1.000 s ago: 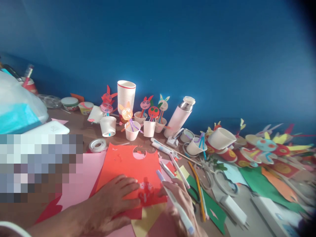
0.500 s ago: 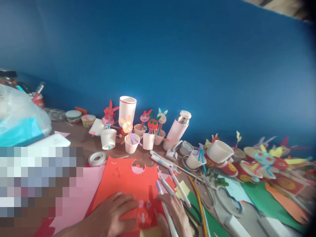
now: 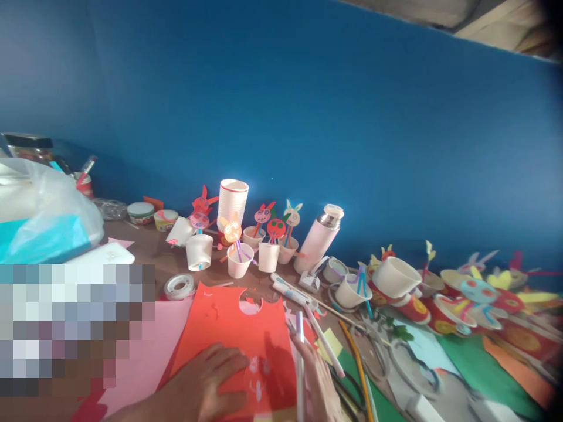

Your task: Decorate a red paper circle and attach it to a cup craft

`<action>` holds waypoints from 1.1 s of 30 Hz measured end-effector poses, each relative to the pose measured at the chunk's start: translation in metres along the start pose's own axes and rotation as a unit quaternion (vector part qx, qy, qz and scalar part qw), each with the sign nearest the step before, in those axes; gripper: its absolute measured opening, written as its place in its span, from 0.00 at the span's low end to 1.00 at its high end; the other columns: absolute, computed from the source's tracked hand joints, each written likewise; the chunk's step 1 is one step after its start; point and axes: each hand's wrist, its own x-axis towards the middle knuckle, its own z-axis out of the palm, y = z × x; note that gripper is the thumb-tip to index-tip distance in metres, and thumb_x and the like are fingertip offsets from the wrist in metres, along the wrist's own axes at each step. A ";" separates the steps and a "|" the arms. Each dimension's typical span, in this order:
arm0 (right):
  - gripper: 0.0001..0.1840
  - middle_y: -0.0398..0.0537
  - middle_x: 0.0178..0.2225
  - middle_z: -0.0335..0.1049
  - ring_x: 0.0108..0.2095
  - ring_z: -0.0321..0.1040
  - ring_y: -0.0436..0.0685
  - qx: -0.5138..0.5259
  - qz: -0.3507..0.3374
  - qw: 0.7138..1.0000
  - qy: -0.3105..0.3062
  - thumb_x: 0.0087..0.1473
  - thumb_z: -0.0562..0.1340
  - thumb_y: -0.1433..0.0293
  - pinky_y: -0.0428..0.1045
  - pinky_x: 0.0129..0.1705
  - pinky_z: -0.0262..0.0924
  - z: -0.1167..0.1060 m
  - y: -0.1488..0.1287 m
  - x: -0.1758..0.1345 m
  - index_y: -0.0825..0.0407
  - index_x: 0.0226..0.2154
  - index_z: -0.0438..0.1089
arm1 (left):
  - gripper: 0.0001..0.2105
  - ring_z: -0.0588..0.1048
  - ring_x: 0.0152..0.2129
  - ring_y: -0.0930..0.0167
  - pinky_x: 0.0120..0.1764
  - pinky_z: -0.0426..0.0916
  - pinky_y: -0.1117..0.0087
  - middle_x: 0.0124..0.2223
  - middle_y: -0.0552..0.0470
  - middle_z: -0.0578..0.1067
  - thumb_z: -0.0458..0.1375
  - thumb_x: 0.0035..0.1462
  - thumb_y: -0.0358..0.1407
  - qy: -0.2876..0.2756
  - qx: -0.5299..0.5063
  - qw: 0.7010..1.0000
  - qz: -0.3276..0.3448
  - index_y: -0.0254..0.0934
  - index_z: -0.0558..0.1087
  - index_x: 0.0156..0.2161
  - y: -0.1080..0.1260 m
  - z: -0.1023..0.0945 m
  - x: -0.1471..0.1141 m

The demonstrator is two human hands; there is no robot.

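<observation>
A sheet of red paper (image 3: 229, 328) with a round cut-out near its far edge lies in front of me. A pale drawn face (image 3: 257, 375) shows on it. My left hand (image 3: 220, 375) rests flat on the sheet, fingers spread, left of the drawing. Along the sheet's right edge my right hand (image 3: 319, 375) is closed on a white marker (image 3: 300, 351) with a purple end, which now stands nearly upright in view. Its lower tip is out of view. Scissors (image 3: 352, 392) and another white marker (image 3: 325, 343) lie just right of that hand.
Paper cups with paper-face puppets (image 3: 240, 261), a cup stack (image 3: 232, 205) and a pink thermos (image 3: 319, 240) stand along the blue wall. A tape roll (image 3: 179, 286) sits left. More puppet cups (image 3: 396, 278) and green paper (image 3: 488, 363) are at right. Pink paper (image 3: 149, 346) lies left.
My right hand has turned and shifted slightly right, swinging the marker more upright. More of the drawn face's right side shows. My left hand stays on the paper; the view has tilted slightly.
</observation>
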 end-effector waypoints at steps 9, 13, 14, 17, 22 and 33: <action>0.29 0.52 0.62 0.66 0.62 0.63 0.66 0.027 0.073 0.997 -0.021 0.70 0.48 0.52 0.59 0.62 0.55 -0.022 -0.018 0.002 0.45 0.67 0.50 | 0.21 0.69 0.58 0.53 0.53 0.70 0.43 0.62 0.42 0.67 0.58 0.64 0.40 -0.066 -0.034 0.997 -0.029 0.48 0.66 0.61 0.002 0.010 -0.002; 0.20 0.50 0.51 0.74 0.51 0.71 0.64 0.036 0.041 0.998 -0.036 0.69 0.51 0.59 0.58 0.54 0.59 -0.019 -0.016 0.010 0.44 0.60 0.58 | 0.24 0.67 0.58 0.53 0.52 0.70 0.42 0.64 0.44 0.65 0.57 0.65 0.41 -0.091 -0.026 0.995 -0.033 0.51 0.62 0.64 0.002 0.007 -0.002; 0.18 0.49 0.48 0.74 0.48 0.72 0.63 0.034 0.031 0.998 -0.046 0.68 0.52 0.62 0.58 0.52 0.60 -0.020 -0.015 0.013 0.44 0.58 0.60 | 0.23 0.67 0.58 0.53 0.53 0.70 0.43 0.64 0.44 0.65 0.57 0.65 0.41 -0.093 -0.026 0.995 -0.033 0.52 0.62 0.64 0.002 0.007 -0.002; 0.19 0.47 0.43 0.76 0.44 0.73 0.62 0.001 -0.002 0.998 -0.065 0.63 0.56 0.69 0.56 0.47 0.60 -0.025 -0.012 0.022 0.45 0.56 0.61 | 0.22 0.67 0.58 0.54 0.55 0.69 0.46 0.64 0.45 0.65 0.57 0.64 0.42 -0.089 -0.028 0.995 -0.035 0.51 0.65 0.63 0.001 0.007 -0.002; 0.19 0.49 0.43 0.76 0.41 0.72 0.61 -0.055 -0.042 0.996 -0.058 0.60 0.56 0.73 0.55 0.44 0.58 -0.026 -0.010 0.023 0.48 0.54 0.63 | 0.24 0.65 0.59 0.56 0.57 0.67 0.48 0.64 0.49 0.63 0.63 0.59 0.38 -0.086 -0.020 0.994 -0.063 0.52 0.67 0.60 0.006 0.011 -0.001; 0.19 0.46 0.44 0.78 0.42 0.74 0.60 -0.083 -0.026 0.996 -0.008 0.61 0.55 0.69 0.56 0.51 0.55 -0.010 -0.008 0.017 0.45 0.54 0.68 | 0.19 0.66 0.57 0.62 0.56 0.67 0.58 0.61 0.47 0.67 0.59 0.63 0.45 -0.043 0.029 0.999 -0.013 0.47 0.69 0.57 0.004 -0.001 0.005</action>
